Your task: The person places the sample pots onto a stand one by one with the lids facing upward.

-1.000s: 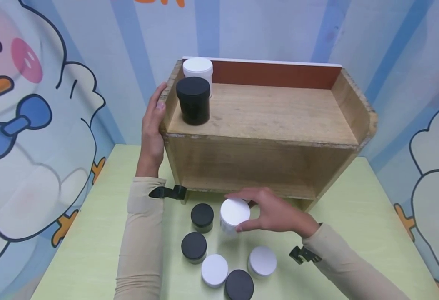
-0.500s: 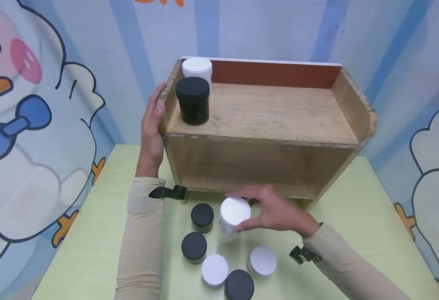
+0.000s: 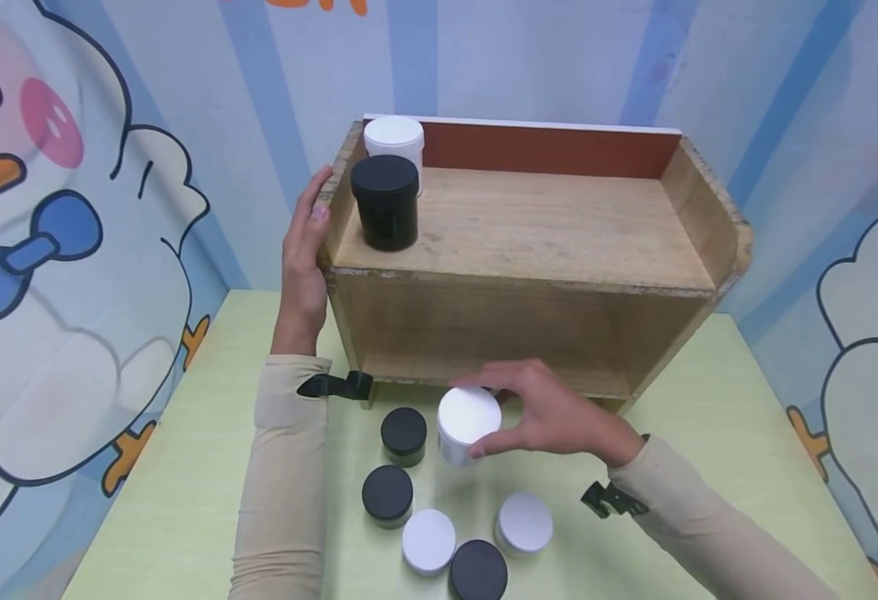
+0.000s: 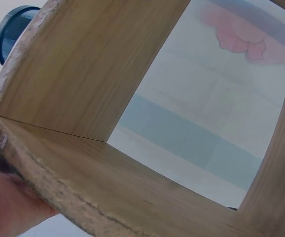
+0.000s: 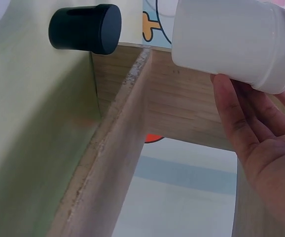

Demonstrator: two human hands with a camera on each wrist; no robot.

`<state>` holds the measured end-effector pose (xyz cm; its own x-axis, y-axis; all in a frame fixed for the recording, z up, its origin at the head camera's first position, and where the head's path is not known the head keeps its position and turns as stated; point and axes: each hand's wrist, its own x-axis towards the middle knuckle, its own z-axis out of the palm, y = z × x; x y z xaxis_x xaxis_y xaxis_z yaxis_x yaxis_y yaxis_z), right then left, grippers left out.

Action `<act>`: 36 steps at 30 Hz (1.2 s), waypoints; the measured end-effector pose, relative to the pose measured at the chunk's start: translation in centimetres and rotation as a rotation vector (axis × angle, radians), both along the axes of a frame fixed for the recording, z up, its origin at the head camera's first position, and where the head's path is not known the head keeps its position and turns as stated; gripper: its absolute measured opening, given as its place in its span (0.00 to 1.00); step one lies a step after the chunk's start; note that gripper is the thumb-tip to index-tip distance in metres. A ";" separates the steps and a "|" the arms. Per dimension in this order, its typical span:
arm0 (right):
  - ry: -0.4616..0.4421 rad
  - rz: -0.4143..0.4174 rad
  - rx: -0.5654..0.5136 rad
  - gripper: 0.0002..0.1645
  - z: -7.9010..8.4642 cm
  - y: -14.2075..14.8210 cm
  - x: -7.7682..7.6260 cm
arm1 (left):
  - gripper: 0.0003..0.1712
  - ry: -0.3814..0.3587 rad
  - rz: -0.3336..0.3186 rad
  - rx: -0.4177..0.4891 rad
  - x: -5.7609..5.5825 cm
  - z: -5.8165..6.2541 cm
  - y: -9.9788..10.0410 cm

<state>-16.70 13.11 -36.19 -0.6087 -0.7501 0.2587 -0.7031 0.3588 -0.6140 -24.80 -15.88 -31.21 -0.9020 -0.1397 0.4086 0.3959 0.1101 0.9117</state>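
My right hand (image 3: 547,408) grips a white lidded jar (image 3: 469,425) by its sides, thumb in front and fingers behind, just before the lower opening of a wooden shelf (image 3: 529,225). In the right wrist view the white jar (image 5: 226,42) hangs above the level of the shelf's bottom board. My left hand (image 3: 306,258) holds the shelf's left side panel, thumb at the front edge. On the upper board, at the left end, a black jar (image 3: 386,204) stands in front of another white jar (image 3: 396,142).
On the pale green table (image 3: 709,483), two black jars (image 3: 404,435) stand left of the held jar. Nearer me are a white jar (image 3: 429,542), a black jar (image 3: 478,571) and another white jar (image 3: 525,522). A printed backdrop (image 3: 544,58) rises behind the shelf.
My right hand has lifted slightly and moved a little toward the shelf with the white jar. The left hand and the other jars have kept their places.
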 end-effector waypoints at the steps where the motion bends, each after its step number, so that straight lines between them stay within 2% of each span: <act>1: 0.005 0.002 0.002 0.39 0.1 0.0 0.0 | 0.31 0.001 -0.001 0.001 0.0 0.0 0.0; 7: 0.017 0.012 -0.001 0.39 1.0 0.0 -0.2 | 0.31 0.002 0.000 -0.001 -0.1 0.0 -0.1; 28: -0.030 0.036 0.016 0.40 4.2 0.1 -0.9 | 0.31 -0.001 0.006 -0.014 -0.2 0.0 -0.2; 36: -0.055 0.037 0.031 0.41 4.9 0.1 -0.9 | 0.31 0.000 0.010 -0.019 -0.1 0.0 -0.1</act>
<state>-17.61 13.19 -31.26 -0.5930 -0.7795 0.2019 -0.6818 0.3527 -0.6409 -24.95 -16.02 -31.23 -0.9005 -0.1406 0.4114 0.3949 0.1313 0.9093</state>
